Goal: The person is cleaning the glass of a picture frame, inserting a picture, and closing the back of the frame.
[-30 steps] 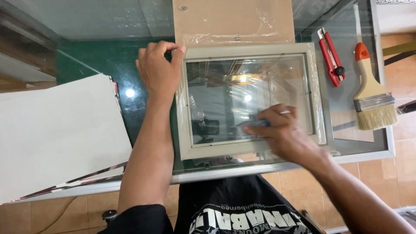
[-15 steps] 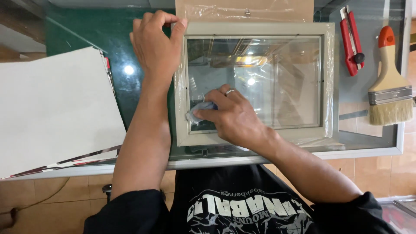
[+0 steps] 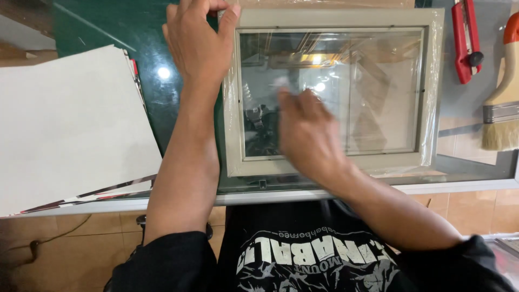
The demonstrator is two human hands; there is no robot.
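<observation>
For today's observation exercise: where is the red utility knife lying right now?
In the head view, the red utility knife lies on the glass table top at the upper right, between the picture frame and the paintbrush.

Frame lies between boards left, cutter right.

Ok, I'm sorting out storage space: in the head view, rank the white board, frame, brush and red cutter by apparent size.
1. White board and frame: look alike, and both are partly cut off, so unranked.
2. Brush: partly cut off at the edge.
3. Red cutter: partly cut off at the top.
</observation>
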